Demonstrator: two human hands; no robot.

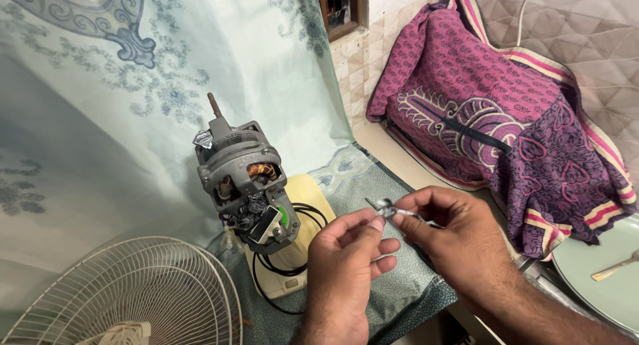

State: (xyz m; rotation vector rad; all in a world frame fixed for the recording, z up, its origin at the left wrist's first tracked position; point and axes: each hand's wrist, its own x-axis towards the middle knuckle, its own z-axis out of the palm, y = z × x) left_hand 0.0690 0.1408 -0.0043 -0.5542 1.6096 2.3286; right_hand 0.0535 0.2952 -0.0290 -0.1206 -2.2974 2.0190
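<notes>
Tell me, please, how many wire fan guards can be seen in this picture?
1. A white wire fan guard lies at the lower left, beside the bare fan motor and left of both hands. A second guard may be out of frame; the picture cannot show that.

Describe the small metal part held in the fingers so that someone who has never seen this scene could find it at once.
Start at the grey fan motor standing on its cream base, mid-picture. Just right of it, the left hand and right hand meet. Pinched between their fingertips is the small metal part: shiny, silvery and thin, far smaller than the motor or the wire fan guard at lower left.
</notes>
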